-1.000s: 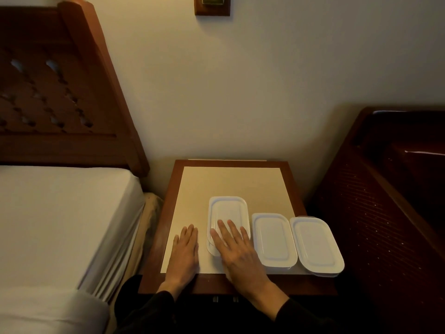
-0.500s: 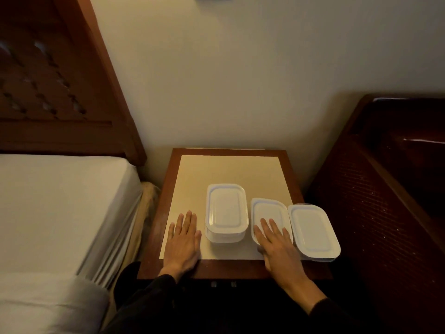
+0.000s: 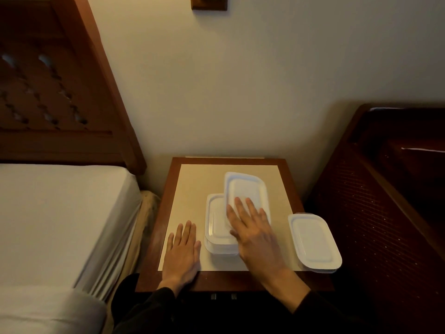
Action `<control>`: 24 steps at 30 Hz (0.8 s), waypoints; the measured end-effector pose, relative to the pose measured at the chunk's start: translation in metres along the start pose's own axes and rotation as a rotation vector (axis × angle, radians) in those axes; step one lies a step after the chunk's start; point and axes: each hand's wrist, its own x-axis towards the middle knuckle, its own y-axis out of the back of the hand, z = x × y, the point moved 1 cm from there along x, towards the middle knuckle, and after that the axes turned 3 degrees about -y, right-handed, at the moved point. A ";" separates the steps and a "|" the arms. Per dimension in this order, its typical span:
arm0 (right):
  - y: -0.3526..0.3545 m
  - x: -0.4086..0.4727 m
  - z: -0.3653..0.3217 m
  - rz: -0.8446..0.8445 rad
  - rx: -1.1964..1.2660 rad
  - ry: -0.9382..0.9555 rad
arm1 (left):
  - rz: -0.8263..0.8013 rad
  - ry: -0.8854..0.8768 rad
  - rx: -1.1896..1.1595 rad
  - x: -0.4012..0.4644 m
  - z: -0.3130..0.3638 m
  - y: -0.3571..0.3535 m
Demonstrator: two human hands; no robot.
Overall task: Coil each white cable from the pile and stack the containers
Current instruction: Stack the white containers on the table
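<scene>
Right hand (image 3: pixel 252 227) gripping raised container (image 3: pixel 245 189) above stacked container (image 3: pixel 216 220)

1. The 3 containers are plain white with no print: the tilted container (image 3: pixel 245 189), the container beneath it (image 3: pixel 215 220) and the container at the right edge (image 3: pixel 313 239).
2. The desk (image 3: pixel 175 179) has a reddish-brown wooden border around a plain pale beige centre.
3. The headboard (image 3: pixel 48 92) is dark reddish-brown wood, pierced with a pattern of small slanted oval cut-outs in diagonal rows.
4. The bed sheet (image 3: pixel 60 213) is plain white.
5. The wall (image 3: pixel 240 80) is plain cream.
6. The sleeves (image 3: pixel 154 307) are black.
7. The furniture at right (image 3: pixel 375 201) is dark maroon-brown with fine pale speckles.
</scene>
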 end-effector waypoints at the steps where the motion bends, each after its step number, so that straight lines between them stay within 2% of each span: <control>1: -0.004 0.004 -0.007 -0.024 -0.020 0.015 | 0.002 -0.002 -0.001 0.000 0.000 0.000; 14: -0.037 0.009 -0.021 -0.174 -0.171 0.059 | 0.012 -0.005 0.009 -0.002 -0.001 -0.002; 16: -0.034 0.009 -0.021 -0.189 -0.127 0.084 | 0.012 -0.005 0.002 -0.002 -0.001 -0.002; 18: -0.021 0.008 -0.016 -0.093 0.025 0.087 | 0.014 -0.006 0.004 -0.003 -0.001 -0.002; 20: -0.003 0.006 -0.001 0.083 0.252 0.001 | 0.010 -0.001 0.004 -0.002 0.000 -0.001; 22: 0.005 0.003 0.027 0.233 0.303 -0.193 | 0.015 0.012 -0.001 -0.001 0.001 0.000; 23: 0.004 0.003 0.045 0.220 0.232 -0.336 | 0.020 0.015 -0.006 -0.001 0.001 -0.001; 24: -0.003 0.003 0.064 0.125 0.117 -0.502 | 0.026 0.015 -0.010 -0.001 0.001 0.000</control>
